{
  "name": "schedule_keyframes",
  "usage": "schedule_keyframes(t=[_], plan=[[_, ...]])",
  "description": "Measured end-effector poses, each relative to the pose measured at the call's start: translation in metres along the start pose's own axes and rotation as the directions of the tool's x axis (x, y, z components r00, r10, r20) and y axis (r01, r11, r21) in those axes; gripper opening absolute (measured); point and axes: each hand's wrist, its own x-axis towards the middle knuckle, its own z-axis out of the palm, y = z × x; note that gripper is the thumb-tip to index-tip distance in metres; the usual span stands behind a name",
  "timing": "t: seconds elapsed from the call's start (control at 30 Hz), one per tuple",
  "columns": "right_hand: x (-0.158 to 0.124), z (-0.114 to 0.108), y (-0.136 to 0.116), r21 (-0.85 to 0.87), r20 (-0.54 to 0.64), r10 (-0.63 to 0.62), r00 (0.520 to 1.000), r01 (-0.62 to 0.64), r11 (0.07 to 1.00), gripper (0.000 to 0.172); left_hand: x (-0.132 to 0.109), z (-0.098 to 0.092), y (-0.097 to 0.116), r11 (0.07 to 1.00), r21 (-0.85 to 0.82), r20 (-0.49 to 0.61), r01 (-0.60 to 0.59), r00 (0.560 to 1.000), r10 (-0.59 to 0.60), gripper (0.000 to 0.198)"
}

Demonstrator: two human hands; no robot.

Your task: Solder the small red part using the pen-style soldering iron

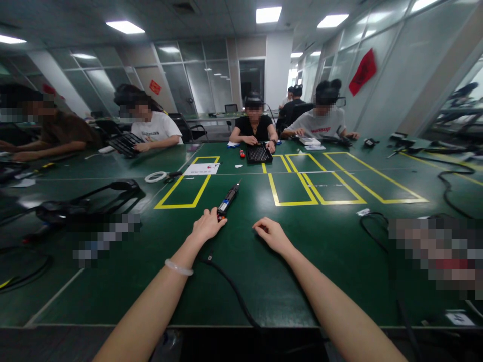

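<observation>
My left hand (209,224) is wrapped round the rear end of a black electric screwdriver (228,199) with a blue and white label. Its thin metal tip points away from me, up and slightly right, over the green table. My right hand (272,235) rests on the table to the right, fingers curled in and thumb close to them. Whatever may be between those fingertips is too small or hidden to make out. A black cable (232,286) with a metal connector end lies on the table between my forearms, apart from both hands.
Yellow tape rectangles (296,204) mark the table beyond my hands. A white sheet (201,169) and a white roll (156,177) lie ahead left. Across the table a person works over a black tray (258,153). Headgear (90,198) lies left; cables (447,186) trail at right.
</observation>
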Motion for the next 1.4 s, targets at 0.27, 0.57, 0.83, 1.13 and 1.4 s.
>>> schedule_keyframes(t=[0.27,0.57,0.83,1.13,1.4], plan=[[-0.001,0.0,0.001,-0.007,0.004,0.007,1.0,-0.007,1.0,0.013,0.006,-0.008,-0.068,0.99,0.026,0.032,0.139,0.99,-0.14,0.07],[-0.001,0.003,0.0,-0.006,0.027,0.026,0.999,-0.026,1.0,0.014,0.015,-0.017,-0.158,0.955,0.042,0.009,0.295,0.955,-0.296,0.079],[0.0,0.005,-0.001,-0.013,0.041,0.03,0.999,-0.029,0.999,0.014,0.01,-0.028,-0.195,0.913,0.074,-0.022,0.4,0.916,-0.4,0.074],[0.0,0.008,0.0,-0.024,0.045,0.015,0.999,-0.013,1.0,0.014,-0.027,-0.017,-0.15,0.899,0.281,-0.447,0.337,0.875,-0.188,0.045],[0.001,0.012,0.002,-0.021,0.05,0.012,0.999,-0.011,1.0,0.014,-0.022,-0.032,-0.148,0.903,0.232,-0.395,0.362,0.883,-0.253,0.04]])
